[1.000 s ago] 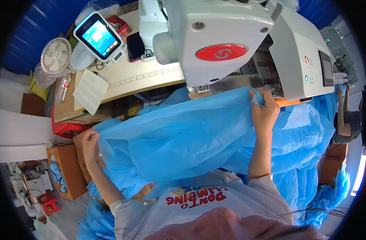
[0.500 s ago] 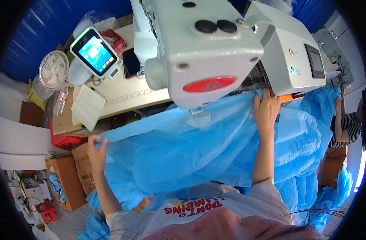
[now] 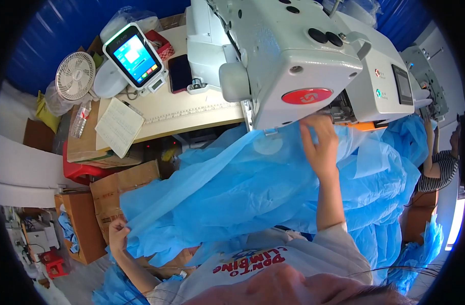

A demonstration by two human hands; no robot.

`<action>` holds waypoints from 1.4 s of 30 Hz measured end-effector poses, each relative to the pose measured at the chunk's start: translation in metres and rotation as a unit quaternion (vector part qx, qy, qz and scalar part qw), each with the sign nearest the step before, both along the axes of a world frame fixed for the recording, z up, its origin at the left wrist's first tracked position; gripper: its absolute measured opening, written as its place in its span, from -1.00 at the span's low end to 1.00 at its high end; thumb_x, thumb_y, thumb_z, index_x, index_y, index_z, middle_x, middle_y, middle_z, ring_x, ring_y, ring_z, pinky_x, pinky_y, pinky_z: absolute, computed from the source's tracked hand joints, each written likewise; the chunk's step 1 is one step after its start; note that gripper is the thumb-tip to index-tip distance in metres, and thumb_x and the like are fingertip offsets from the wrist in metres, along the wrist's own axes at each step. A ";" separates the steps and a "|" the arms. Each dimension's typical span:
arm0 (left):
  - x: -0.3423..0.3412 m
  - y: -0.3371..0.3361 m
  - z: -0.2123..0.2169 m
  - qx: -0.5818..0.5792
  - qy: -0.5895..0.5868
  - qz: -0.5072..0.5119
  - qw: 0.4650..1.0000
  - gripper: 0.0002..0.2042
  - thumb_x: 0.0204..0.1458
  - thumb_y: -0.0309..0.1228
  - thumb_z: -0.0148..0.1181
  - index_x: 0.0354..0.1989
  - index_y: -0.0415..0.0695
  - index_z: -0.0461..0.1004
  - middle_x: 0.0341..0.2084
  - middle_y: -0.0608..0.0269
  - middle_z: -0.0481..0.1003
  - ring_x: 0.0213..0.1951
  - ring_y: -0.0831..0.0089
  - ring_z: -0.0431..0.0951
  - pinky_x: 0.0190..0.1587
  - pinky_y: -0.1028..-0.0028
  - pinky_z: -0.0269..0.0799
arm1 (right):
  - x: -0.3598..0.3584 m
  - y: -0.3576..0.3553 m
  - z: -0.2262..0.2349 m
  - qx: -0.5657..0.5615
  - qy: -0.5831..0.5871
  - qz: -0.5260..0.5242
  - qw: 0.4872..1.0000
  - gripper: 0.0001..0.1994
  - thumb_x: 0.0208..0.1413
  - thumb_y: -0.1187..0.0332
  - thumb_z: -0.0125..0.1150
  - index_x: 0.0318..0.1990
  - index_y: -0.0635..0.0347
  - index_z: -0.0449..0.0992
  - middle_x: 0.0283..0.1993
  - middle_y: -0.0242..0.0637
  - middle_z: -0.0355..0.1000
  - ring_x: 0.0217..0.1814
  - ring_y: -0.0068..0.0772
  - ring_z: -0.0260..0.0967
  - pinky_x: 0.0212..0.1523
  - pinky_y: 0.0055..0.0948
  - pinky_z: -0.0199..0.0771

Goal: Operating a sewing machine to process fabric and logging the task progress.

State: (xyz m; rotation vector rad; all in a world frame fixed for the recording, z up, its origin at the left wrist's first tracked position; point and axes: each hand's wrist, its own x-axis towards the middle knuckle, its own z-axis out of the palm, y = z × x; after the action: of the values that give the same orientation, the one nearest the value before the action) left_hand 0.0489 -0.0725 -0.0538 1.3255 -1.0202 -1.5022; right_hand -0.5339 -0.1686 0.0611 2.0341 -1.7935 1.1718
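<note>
A wide sheet of thin, translucent blue fabric (image 3: 227, 195) stretches from beneath the white sewing machine's head (image 3: 303, 61) toward me. My left hand (image 3: 119, 236) is closed on the fabric's left corner, and the edge runs taut as a narrow fold up to the machine. Just below the right side of the machine head, my right hand (image 3: 322, 147) rests on the fabric with thumb and fingers apart. Its fingertips are partly hidden at the machine. A pale round patch (image 3: 267, 146) shows through the cloth below the head.
Left of the machine, the table (image 3: 191, 114) bears a lit control screen (image 3: 134, 57), a phone (image 3: 180, 73) and a notebook (image 3: 119, 126). A fan (image 3: 75, 76) stands at the far left. Cardboard boxes (image 3: 80, 223) sit below. Another person (image 3: 440, 165) works at the far right.
My left hand has drawn the fabric's corner down toward me, tightening its edge. My right hand has moved slightly left and its fingers have spread. The view has shifted, with the machine appearing further right.
</note>
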 end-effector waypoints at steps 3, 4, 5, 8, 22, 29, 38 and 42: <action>0.003 0.016 0.022 0.005 -0.102 0.058 0.993 -0.79 -0.11 -0.38 0.33 -0.56 -0.15 0.40 -0.69 0.47 0.34 -0.70 0.74 0.24 -0.69 0.67 0.11 | 0.007 -0.004 -0.007 0.050 -0.003 -0.023 0.998 -0.89 -0.06 0.51 0.19 -0.34 0.30 0.45 -0.23 -0.11 0.44 -0.13 -0.10 0.35 -0.11 -0.34 0.32; -0.005 0.024 0.030 0.056 -0.194 0.102 0.974 -0.81 -0.08 -0.38 0.31 -0.55 -0.16 0.40 -0.68 0.46 0.34 -0.70 0.74 0.24 -0.70 0.68 0.12 | 0.017 0.007 -0.009 0.058 -0.042 -0.011 0.997 -0.89 -0.02 0.46 0.19 -0.35 0.30 0.45 -0.24 -0.10 0.45 -0.15 -0.07 0.36 -0.13 -0.32 0.34; -0.018 0.025 0.037 0.055 -0.194 0.104 0.974 -0.81 -0.08 -0.38 0.31 -0.55 -0.16 0.40 -0.68 0.46 0.34 -0.70 0.74 0.24 -0.70 0.68 0.12 | 0.022 0.013 -0.010 0.066 -0.081 -0.001 0.995 -0.87 0.01 0.41 0.18 -0.35 0.31 0.46 -0.24 -0.09 0.45 -0.18 -0.03 0.37 -0.15 -0.31 0.35; -0.040 0.014 0.052 0.011 -0.207 0.207 0.956 -0.85 -0.01 -0.41 0.23 -0.51 -0.17 0.41 -0.68 0.44 0.34 -0.69 0.75 0.25 -0.65 0.71 0.14 | 0.015 0.003 -0.014 0.185 -0.117 -0.015 0.976 -0.72 0.04 0.23 0.19 -0.31 0.34 0.46 -0.24 -0.03 0.46 -0.22 0.04 0.40 -0.19 -0.25 0.37; -0.071 -0.064 0.001 -0.074 -0.239 0.101 0.963 -0.91 0.00 -0.44 0.20 -0.44 -0.18 0.45 -0.63 0.41 0.37 -0.56 0.67 0.32 -0.50 0.65 0.21 | -0.039 0.056 -0.033 0.257 -0.205 -0.052 0.943 -0.80 0.01 0.36 0.22 -0.26 0.32 0.52 -0.35 -0.09 0.50 -0.37 -0.28 0.44 -0.33 -0.46 0.39; -0.090 -0.105 0.023 0.009 0.066 0.136 0.989 -0.83 -0.04 -0.39 0.26 -0.32 -0.12 0.41 -0.62 0.48 0.35 -0.65 0.70 0.34 -0.63 0.70 0.21 | -0.024 0.049 -0.020 0.068 -0.543 -0.036 0.836 -0.87 0.02 0.43 0.18 -0.27 0.25 0.49 -0.44 -0.42 0.38 -0.36 -0.66 0.26 -0.30 -0.63 0.28; -0.144 -0.108 0.043 -0.220 -0.417 0.088 0.878 -0.76 -0.11 -0.47 0.26 -0.66 -0.30 0.33 -0.61 0.19 0.31 -0.51 0.44 0.28 -0.40 0.48 0.20 | -0.026 0.023 -0.014 0.135 -0.106 -0.170 0.970 -0.80 -0.02 0.31 0.26 -0.42 0.29 0.46 -0.51 -0.14 0.42 -0.48 -0.22 0.37 -0.40 -0.42 0.35; -0.185 -0.103 0.069 -0.197 -0.363 0.070 0.908 -0.71 -0.04 -0.41 0.22 -0.64 -0.26 0.26 -0.69 0.28 0.19 -0.53 0.55 0.19 -0.46 0.52 0.13 | -0.067 0.024 -0.019 0.151 -0.033 -0.261 0.953 -0.77 0.02 0.26 0.20 -0.35 0.28 0.47 -0.41 -0.07 0.45 -0.38 0.00 0.39 -0.34 -0.27 0.38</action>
State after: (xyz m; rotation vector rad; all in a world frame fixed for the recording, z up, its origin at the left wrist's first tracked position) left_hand -0.1362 -0.1754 0.0148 1.6396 -1.5503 -0.6181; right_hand -0.6011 -0.1443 0.0424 1.4960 -2.4605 0.8535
